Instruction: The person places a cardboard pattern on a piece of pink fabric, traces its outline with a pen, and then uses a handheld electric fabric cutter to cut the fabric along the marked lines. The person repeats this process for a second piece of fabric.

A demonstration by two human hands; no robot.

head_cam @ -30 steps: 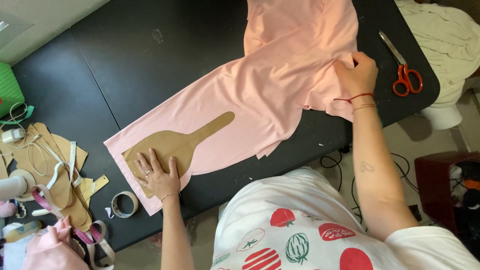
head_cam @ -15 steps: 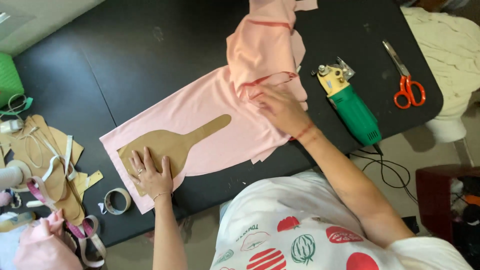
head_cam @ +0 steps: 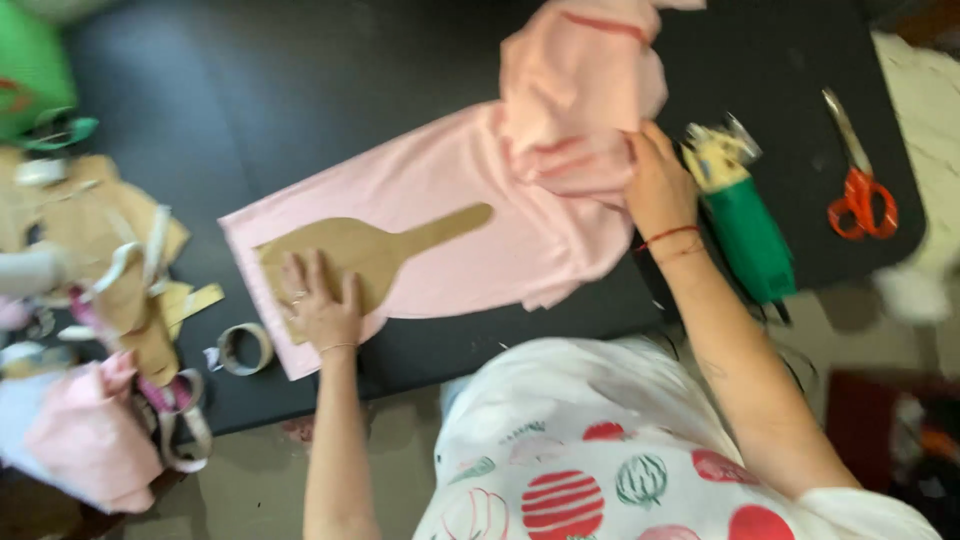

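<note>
Left hand [head_cam: 322, 305] flat, fingers spread, palm pressing the wide end of a brown cardboard pattern [head_cam: 365, 250] — paddle-shaped, its narrow handle pointing toward the right — down onto pink fabric [head_cam: 470, 215]. No grasp there; only pressure from above. Fabric spread smooth under the pattern on the black table [head_cam: 250, 90], its near corner reaching almost to the table's front edge, then bunched into a rumpled heap toward the far side. Right hand [head_cam: 657, 185] resting against the right edge of that heap, fingers loosely curved and touching the folds; whether any cloth is pinched between them, impossible to tell from this blurred view. Red string bracelet [head_cam: 668, 236] around the right wrist. Just beside the right hand, a green electric cutter [head_cam: 745, 225] lying on the table, cream-coloured head pointing away. Further right, well apart from the fabric, orange-handled scissors [head_cam: 858, 190]. Near the left hand, just off the fabric's corner, a roll of tape [head_cam: 245, 348]. At the left end of the table — a pile of cardboard pattern pieces [head_cam: 110, 250] with strips and ribbons, and a smaller wad of pink cloth [head_cam: 85, 440] below it.
</note>
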